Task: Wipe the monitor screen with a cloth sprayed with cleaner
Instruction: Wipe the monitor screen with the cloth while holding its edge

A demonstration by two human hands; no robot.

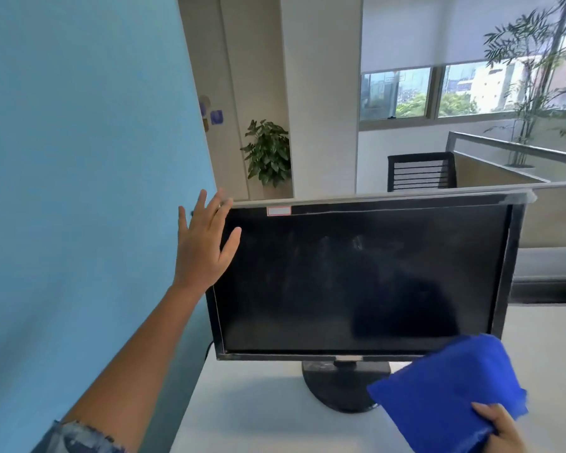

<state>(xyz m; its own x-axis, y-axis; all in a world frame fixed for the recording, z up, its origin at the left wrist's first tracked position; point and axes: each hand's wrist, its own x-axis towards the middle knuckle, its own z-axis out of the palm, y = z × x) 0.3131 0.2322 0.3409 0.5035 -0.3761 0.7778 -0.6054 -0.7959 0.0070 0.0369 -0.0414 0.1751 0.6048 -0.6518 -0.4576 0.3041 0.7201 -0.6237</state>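
A black monitor [356,279] stands on a round base on the white desk [258,407], its dark screen off and faintly smudged. My left hand [203,246] is raised with fingers spread at the monitor's upper left corner, just beside the bezel; whether it touches is unclear. My right hand [500,429] at the lower right holds a folded blue cloth [445,390] in front of the screen's lower right corner and the base.
A light blue partition wall [79,158] runs along the left of the desk. Behind the monitor is a low cubicle divider [553,217], a black chair [422,171], potted plants and a window. A black cable drops at the monitor's lower left.
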